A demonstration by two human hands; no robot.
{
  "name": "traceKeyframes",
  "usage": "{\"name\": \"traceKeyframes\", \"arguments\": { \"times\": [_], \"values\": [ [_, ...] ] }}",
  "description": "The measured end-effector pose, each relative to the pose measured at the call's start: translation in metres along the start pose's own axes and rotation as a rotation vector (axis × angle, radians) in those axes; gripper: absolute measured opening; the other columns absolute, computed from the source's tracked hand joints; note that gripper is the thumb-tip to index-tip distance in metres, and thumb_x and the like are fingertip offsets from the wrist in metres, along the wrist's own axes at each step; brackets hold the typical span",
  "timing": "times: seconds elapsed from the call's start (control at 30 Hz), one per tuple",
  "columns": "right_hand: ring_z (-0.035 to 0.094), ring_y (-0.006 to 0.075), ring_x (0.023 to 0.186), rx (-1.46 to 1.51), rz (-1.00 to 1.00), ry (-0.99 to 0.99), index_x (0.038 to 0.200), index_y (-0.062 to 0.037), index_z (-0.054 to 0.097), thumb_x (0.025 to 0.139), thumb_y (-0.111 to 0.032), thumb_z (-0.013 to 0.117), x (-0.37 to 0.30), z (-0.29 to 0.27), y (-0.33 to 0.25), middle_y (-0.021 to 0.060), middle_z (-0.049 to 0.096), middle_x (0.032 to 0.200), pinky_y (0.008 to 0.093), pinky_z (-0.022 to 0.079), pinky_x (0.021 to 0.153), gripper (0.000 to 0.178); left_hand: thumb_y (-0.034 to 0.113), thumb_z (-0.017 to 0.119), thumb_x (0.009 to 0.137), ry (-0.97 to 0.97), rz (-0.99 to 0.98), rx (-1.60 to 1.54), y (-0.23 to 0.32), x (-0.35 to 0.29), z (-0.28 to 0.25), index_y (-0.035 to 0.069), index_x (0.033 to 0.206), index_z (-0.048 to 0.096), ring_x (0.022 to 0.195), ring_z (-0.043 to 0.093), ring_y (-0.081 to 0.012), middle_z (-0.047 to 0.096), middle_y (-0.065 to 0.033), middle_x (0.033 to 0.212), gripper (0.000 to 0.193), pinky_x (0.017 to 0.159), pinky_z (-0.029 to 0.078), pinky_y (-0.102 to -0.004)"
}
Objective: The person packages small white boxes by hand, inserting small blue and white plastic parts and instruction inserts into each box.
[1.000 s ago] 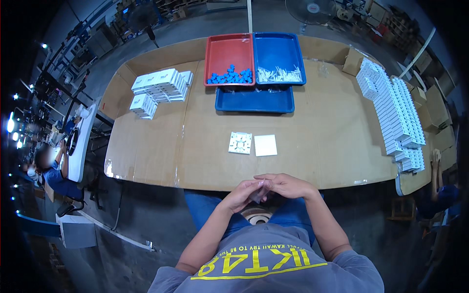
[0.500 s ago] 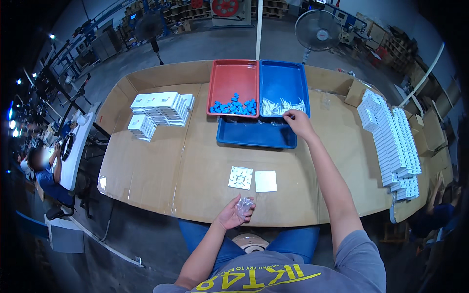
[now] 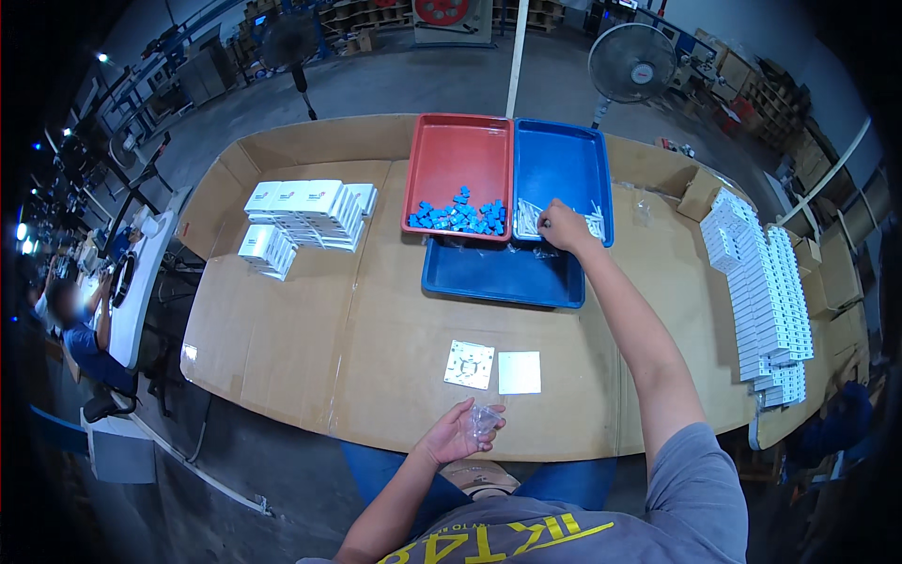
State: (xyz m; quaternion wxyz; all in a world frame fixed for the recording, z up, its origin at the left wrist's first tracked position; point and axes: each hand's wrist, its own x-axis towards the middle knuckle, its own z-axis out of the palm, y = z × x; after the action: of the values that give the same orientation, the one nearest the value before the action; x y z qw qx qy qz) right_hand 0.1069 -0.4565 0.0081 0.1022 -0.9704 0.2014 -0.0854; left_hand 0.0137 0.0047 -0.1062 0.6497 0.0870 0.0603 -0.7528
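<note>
My left hand (image 3: 458, 435) is near the table's front edge, its fingers curled round a small clear plastic bag (image 3: 483, 422). Out over the near end of the blue tray (image 3: 561, 155), my right hand (image 3: 565, 227) dips among thin white sticks (image 3: 529, 218). Its fingers are bent together, and whatever is between them is hidden. Beyond my left hand lie two flat white squares side by side: a panel with a cut pattern (image 3: 469, 365) and a plain one (image 3: 520, 372).
A red tray (image 3: 462, 155) with small blue pieces (image 3: 474, 219) adjoins the blue tray; another blue tray (image 3: 503, 274) sits before them. White boxes are stacked at left (image 3: 315, 207), and white pieces at right (image 3: 752, 296). Raised cardboard (image 3: 329, 141) edges the far side.
My right hand has moved from the blue tray's near rim in over the white sticks. My left hand still holds the plastic bag. The whole view has shifted slightly.
</note>
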Motion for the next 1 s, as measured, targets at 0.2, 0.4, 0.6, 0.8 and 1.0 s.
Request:
{"name": "traceKeyframes", "arguments": {
  "times": [0.2,0.4,0.6,0.8,1.0],
  "values": [
    [0.068,0.0365,0.109,-0.089,-0.014,-0.064,0.091,-0.0051,0.077,0.083,-0.013,0.072,0.013,-0.005,-0.008,0.0163,0.066,0.117,0.0497,0.057,0.092,0.013,0.048,0.040,0.110,0.031,0.006,0.018,0.000,0.000,0.002,0.000,0.151,0.047,0.087,0.055,-0.0197,0.062,-0.0127,0.124,0.063,0.082,0.048,-0.0365],
    [0.068,0.0383,0.108,-0.124,-0.033,0.029,0.088,-0.0011,0.075,0.082,-0.012,0.072,0.018,0.008,0.008,0.0170,0.065,0.117,0.0504,0.057,0.091,0.013,0.048,0.042,0.110,0.040,0.037,0.034,0.000,0.000,0.008,0.000,0.152,0.045,0.088,0.054,-0.0188,0.062,-0.0111,0.123,0.064,0.083,0.047,-0.0362],
    [0.068,0.0269,0.088,0.400,0.024,0.206,0.094,-0.0012,0.072,0.090,-0.016,0.073,0.011,-0.004,0.047,0.0126,0.071,0.112,0.0410,0.055,0.079,0.015,0.049,0.042,0.110,-0.008,0.036,0.069,-0.004,0.004,0.005,0.000,0.153,0.045,0.086,0.057,-0.0180,0.063,-0.0101,0.122,0.065,0.081,0.049,-0.0348],
    [0.050,0.0048,0.065,1.428,0.279,0.045,0.113,-0.0029,0.067,0.104,-0.018,0.065,-0.044,-0.077,-0.010,0.0084,0.076,0.109,0.0199,0.039,0.052,0.018,0.048,0.041,0.111,-0.032,0.086,0.091,-0.010,-0.008,0.001,0.001,0.153,0.045,0.079,0.056,-0.0157,0.065,-0.0075,0.120,0.063,0.076,0.047,-0.0315],
    [0.047,0.0035,0.063,1.353,0.219,0.085,0.105,-0.0049,0.070,0.102,-0.017,0.069,-0.133,-0.073,-0.041,-0.0015,0.064,0.084,0.0216,0.034,0.052,0.013,0.048,0.040,0.112,-0.029,0.150,0.018,-0.003,0.020,0.007,0.002,0.153,0.046,0.090,0.065,-0.0167,0.069,-0.0078,0.123,0.062,0.074,0.050,-0.0311]
  ]
}}
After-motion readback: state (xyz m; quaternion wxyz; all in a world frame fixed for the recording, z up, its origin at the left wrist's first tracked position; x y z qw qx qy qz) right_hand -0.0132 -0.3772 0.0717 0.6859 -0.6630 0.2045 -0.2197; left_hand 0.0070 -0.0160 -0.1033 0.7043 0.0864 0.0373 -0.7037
